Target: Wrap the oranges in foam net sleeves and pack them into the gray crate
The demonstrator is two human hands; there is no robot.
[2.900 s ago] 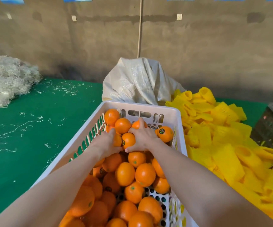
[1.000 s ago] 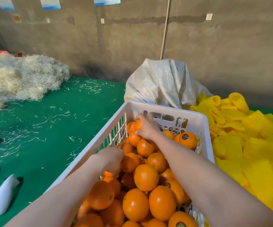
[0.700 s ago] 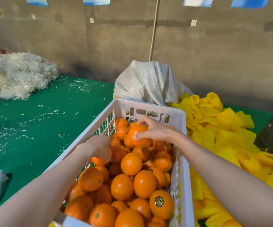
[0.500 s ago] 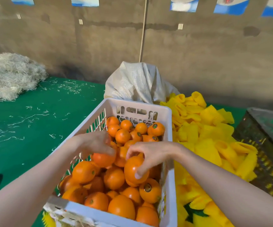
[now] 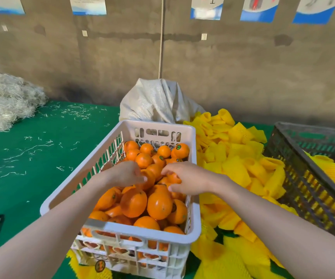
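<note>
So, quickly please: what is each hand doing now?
Left hand: closed on an orange.
Right hand: fingers curled over the oranges in the white crate; grip cannot be told.

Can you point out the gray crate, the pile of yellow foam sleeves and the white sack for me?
gray crate [image 5: 303,178], head view, on its slatted near wall.
yellow foam net sleeves [image 5: 237,156], head view, middle of the pile.
white sack [image 5: 158,101], head view, on its crumpled front.

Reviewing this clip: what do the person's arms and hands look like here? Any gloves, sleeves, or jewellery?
Both forearms are bare right to the bottom of the frame: no sleeves show. The left hand and right hand wear no gloves, and no watch, bracelet or ring is visible. The fingernails look short and plain.
</note>
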